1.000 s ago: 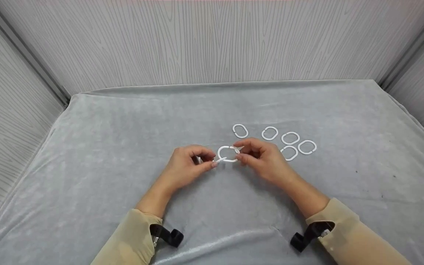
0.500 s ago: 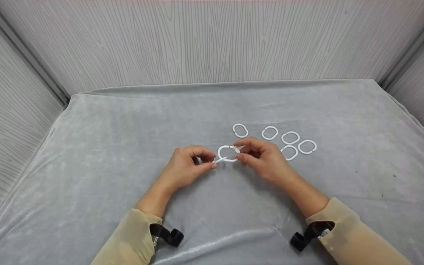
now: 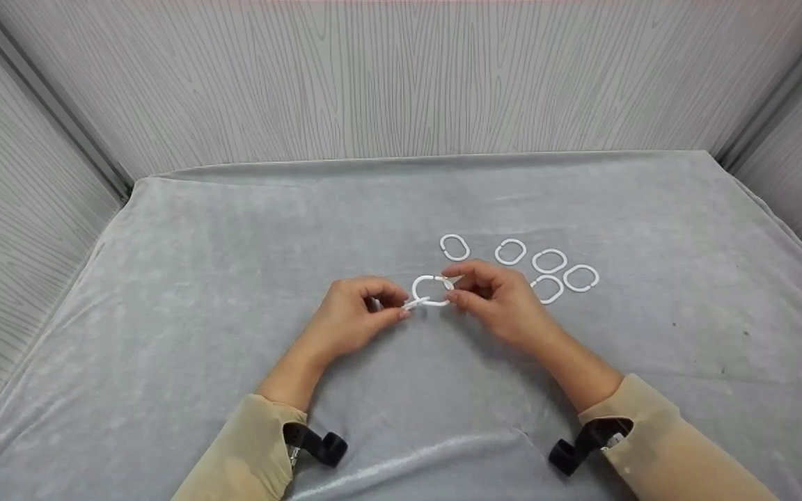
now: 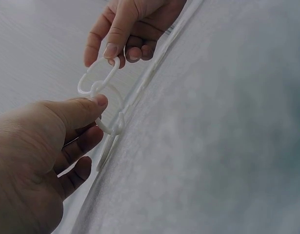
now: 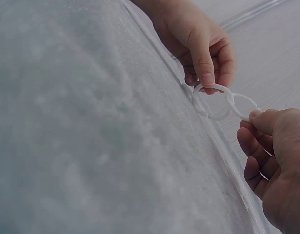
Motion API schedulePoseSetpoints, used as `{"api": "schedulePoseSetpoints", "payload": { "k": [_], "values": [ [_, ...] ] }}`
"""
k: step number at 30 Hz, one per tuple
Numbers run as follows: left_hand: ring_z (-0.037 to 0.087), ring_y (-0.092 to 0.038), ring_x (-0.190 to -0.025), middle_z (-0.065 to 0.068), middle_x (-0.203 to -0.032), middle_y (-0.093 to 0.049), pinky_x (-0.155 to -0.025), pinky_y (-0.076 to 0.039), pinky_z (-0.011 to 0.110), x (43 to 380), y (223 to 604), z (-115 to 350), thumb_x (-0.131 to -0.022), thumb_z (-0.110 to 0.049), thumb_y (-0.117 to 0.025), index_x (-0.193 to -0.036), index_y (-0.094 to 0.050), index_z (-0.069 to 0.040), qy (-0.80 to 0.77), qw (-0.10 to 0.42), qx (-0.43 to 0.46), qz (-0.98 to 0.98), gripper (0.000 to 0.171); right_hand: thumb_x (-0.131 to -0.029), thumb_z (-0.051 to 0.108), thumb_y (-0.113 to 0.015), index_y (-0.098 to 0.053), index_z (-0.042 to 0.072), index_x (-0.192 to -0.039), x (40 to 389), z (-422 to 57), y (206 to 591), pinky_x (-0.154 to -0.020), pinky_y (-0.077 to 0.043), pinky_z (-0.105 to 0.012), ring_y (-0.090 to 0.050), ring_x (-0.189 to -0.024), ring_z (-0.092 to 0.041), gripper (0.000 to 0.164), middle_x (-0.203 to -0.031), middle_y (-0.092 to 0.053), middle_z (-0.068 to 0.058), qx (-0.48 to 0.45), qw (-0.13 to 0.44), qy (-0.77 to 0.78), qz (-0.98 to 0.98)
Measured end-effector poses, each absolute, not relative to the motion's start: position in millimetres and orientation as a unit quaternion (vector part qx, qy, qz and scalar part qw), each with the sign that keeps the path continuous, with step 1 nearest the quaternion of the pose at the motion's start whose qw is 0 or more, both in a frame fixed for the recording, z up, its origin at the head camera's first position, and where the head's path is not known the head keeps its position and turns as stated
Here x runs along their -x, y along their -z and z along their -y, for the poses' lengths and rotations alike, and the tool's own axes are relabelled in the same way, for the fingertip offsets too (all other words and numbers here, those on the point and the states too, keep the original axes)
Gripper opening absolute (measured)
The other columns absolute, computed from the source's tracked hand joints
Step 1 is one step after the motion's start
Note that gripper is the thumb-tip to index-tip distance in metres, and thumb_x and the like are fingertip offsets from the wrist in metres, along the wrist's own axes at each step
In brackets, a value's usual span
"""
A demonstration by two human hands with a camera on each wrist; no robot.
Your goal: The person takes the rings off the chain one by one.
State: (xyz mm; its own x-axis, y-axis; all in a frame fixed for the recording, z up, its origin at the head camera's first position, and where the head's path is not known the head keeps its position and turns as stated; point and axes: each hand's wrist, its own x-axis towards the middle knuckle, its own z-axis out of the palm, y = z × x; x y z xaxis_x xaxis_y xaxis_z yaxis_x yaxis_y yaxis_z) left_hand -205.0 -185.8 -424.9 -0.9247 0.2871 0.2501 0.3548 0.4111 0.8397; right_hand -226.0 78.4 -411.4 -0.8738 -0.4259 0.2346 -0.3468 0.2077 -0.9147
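Note:
Over the middle of the grey cloth, my left hand point(image 3: 356, 314) pinches a white oval plastic ring point(image 4: 97, 87) between thumb and fingers. Opposite it, my right hand point(image 3: 502, 303) pinches another white oval ring point(image 3: 418, 282), which has a small gap in its upper side. The two rings pass through each other, most clearly in the right wrist view. From the left hand's ring hangs a further white link point(image 4: 106, 151), seen edge-on below the fingers in the left wrist view. In the head view, the left fingers mostly hide that hanging part.
Several loose white rings point(image 3: 549, 251) lie flat on the grey cloth point(image 3: 234, 243), behind and right of the right hand. One ring point(image 3: 555, 296) is partly covered by that hand. Grey wood-grain panels point(image 3: 401, 76) stand behind and beside the table.
The ring in the left hand has tilted very slightly. Both hands and the loose rings stay in place.

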Motion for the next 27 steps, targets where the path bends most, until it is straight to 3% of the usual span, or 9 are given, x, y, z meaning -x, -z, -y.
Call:
{"api": "schedulePoseSetpoints", "payload": {
  "k": [27],
  "values": [
    [0.012, -0.063, -0.077, -0.004, -0.088, -0.075, -0.069, -0.049, 0.025, 204.6, 424.2, 184.9, -0.090, -0.006, -0.084, -0.099, -0.083, -0.006, 0.509, 0.038, 0.195, 0.838, 0.008, -0.095, 0.002, -0.078, -0.073, 0.003, -0.124, 226.4, -79.0, 412.9, -0.067, -0.050, -0.022, -0.062, -0.071, -0.018, 0.030, -0.084, -0.070, -0.012, 0.246, 0.039, 0.577, -0.778]
  ]
}}
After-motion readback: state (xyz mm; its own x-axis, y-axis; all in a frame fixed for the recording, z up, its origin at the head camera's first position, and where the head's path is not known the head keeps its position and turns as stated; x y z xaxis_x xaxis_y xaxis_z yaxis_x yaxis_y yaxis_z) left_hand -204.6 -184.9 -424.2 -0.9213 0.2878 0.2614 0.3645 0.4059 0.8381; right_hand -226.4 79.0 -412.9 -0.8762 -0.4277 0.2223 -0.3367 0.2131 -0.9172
